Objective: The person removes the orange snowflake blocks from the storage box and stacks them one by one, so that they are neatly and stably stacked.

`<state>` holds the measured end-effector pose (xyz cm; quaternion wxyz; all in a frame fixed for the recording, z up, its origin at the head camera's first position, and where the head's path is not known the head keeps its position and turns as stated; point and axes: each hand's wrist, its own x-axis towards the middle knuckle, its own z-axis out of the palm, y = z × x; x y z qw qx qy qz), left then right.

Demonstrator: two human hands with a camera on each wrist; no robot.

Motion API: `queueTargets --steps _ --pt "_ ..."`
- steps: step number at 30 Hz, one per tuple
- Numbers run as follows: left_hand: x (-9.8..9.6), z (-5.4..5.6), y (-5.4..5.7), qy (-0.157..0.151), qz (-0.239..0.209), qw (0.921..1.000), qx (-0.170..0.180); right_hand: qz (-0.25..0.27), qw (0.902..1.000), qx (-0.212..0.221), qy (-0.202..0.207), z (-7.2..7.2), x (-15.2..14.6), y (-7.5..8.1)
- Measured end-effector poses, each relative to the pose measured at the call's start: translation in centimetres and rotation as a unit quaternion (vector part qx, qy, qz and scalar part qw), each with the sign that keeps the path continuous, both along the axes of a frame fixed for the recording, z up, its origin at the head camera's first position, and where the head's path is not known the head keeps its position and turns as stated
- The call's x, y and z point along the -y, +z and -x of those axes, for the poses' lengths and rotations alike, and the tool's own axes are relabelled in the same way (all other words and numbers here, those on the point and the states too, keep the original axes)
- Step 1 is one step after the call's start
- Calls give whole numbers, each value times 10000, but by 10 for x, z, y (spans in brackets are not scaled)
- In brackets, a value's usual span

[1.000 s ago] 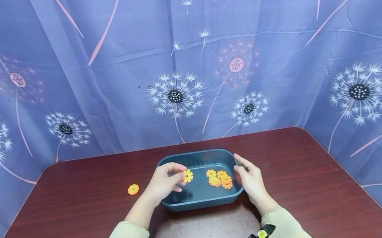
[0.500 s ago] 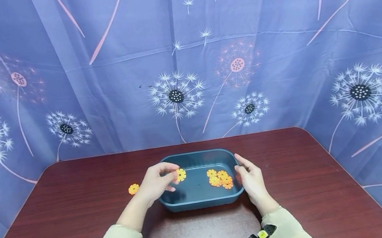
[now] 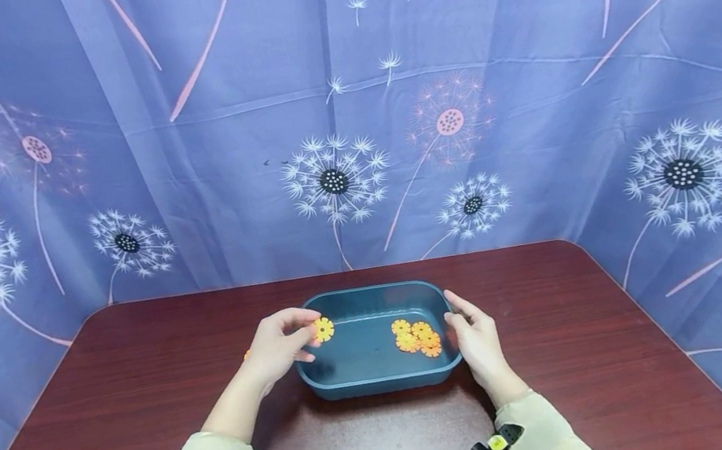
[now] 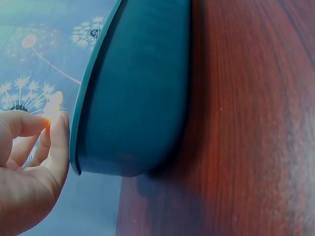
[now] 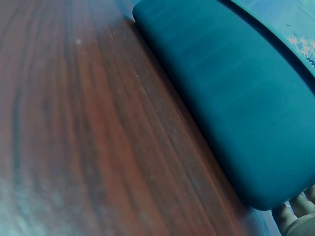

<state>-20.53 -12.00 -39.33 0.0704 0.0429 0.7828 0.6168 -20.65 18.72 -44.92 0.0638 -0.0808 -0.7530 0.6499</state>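
My left hand point(image 3: 276, 348) pinches a yellow-orange flower-shaped disc point(image 3: 325, 330) between thumb and fingertips, above the left end of a dark teal plastic basin point(image 3: 382, 386). In the left wrist view the disc point(image 4: 58, 101) shows bright and blurred at the fingertips, beside the basin's rim point(image 4: 83, 93). At the basin's right end my right hand point(image 3: 477, 345) grips the rim, its thumb at the inner edge and fingers along the outside. Several similar discs point(image 3: 417, 338) lie overlapping on the basin floor, toward the right.
Mostly hidden behind my left hand, another orange disc point(image 3: 246, 355) lies on the dark red wooden table point(image 3: 147, 404), left of the basin. Behind the table's far edge hangs a blue dandelion-print curtain point(image 3: 217, 177).
My left hand has drawn left with its pinched disc, from over the basin's inside to its left end, now covering most of the loose disc. The right hand stays at the rim.
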Motion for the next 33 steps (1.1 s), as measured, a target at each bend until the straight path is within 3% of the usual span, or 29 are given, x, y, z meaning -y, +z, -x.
queueTargets --steps 33 --pt "42 -3 -11 510 -84 9987 -37 120 9999 -91 -25 -1 1 2"
